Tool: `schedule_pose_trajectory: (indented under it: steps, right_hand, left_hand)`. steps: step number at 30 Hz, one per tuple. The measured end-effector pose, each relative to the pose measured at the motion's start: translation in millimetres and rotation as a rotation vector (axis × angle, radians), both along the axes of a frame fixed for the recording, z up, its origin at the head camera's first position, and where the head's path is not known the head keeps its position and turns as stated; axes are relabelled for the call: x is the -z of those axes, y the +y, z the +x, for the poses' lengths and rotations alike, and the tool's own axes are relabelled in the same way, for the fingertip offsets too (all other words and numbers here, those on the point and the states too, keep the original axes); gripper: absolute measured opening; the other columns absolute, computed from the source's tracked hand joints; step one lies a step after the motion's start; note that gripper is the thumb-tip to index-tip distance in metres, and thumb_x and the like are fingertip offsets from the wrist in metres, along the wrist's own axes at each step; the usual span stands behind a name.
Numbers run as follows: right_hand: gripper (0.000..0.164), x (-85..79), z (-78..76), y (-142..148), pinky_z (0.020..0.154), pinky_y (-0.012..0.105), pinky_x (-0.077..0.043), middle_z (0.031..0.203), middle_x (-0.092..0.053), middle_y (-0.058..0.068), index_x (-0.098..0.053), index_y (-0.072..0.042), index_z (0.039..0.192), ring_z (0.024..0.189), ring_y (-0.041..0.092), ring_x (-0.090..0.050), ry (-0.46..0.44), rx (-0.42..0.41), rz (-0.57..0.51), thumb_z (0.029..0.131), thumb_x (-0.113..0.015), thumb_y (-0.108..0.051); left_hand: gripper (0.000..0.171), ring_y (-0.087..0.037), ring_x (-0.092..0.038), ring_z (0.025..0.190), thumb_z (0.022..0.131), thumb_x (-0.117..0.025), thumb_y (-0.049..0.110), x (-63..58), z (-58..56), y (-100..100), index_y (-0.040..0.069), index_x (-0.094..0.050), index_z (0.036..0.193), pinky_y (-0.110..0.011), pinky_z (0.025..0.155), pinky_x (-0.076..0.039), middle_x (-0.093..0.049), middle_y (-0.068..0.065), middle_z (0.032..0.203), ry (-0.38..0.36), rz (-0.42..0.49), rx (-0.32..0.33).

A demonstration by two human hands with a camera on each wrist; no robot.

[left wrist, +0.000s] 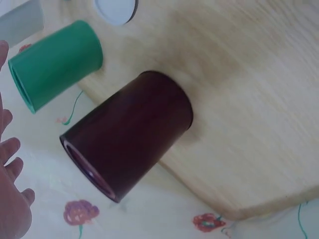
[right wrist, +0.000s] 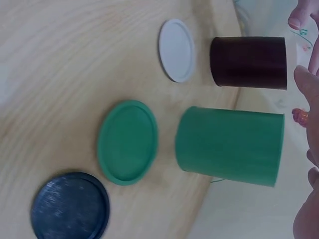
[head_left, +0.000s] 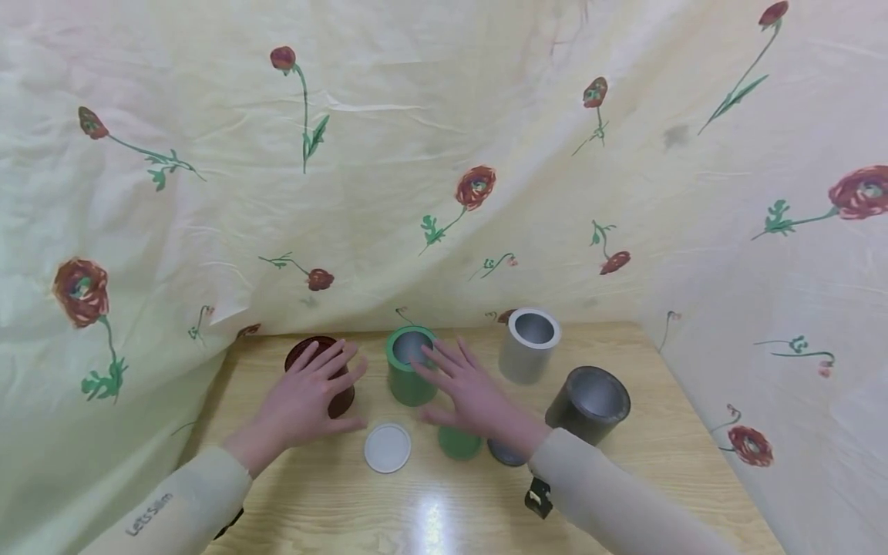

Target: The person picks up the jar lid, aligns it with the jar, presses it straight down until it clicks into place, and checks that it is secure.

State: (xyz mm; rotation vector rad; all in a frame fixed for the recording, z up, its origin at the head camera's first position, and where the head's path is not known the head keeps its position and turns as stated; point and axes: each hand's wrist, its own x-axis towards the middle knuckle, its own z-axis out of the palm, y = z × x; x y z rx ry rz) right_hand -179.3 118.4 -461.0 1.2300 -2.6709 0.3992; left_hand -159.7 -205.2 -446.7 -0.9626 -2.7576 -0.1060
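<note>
My left hand [head_left: 305, 397] hovers over a dark maroon canister [left wrist: 129, 134], fingers spread and holding nothing. Part of that canister's top is hidden behind the hand in the head view. Fingers spread too, my right hand [head_left: 479, 393] is above and just right of a green canister [head_left: 411, 385], which stands upright with its top uncovered. Below the hands lie three round lids on the table: a white lid [head_left: 388, 448], a green lid [head_left: 459, 444] and a dark lid [right wrist: 71, 208], partly covered by my right wrist in the head view.
A light grey canister [head_left: 526, 356] stands uncovered at the back right. In front of it and further right is a black canister [head_left: 586, 405], also uncovered. The wooden table [head_left: 333, 509] backs onto a flower-printed cloth [head_left: 388, 193], which also hangs at both sides.
</note>
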Motion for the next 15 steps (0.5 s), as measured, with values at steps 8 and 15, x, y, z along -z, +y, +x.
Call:
schedule_pose_trajectory:
  steps: [8,15]
  right_hand:
    - [0.082,13.8,15.0,5.5,0.128,0.067,-0.019,0.168,-0.041,0.018,-0.056,-0.009,0.156,0.156,0.044,-0.036,-0.01,0.012,-0.017,0.09,-0.082,-0.051]
    - [0.082,29.0,23.2,6.3,0.127,0.067,-0.022,0.167,-0.043,0.019,-0.056,-0.01,0.156,0.157,0.042,-0.035,-0.024,0.026,-0.007,0.092,-0.08,-0.054]
  left_hand:
    - [0.089,-0.035,-0.041,0.155,0.084,-0.076,0.075,17.2,11.7,3.6,0.017,-0.065,0.15,-0.062,0.127,-0.028,-0.048,-0.012,0.165,-0.005,0.0,0.033]
    - [0.089,-0.037,-0.047,0.15,0.081,-0.077,0.075,36.6,18.1,5.1,0.016,-0.067,0.148,-0.062,0.124,-0.034,-0.053,-0.014,0.161,0.026,0.022,0.079]
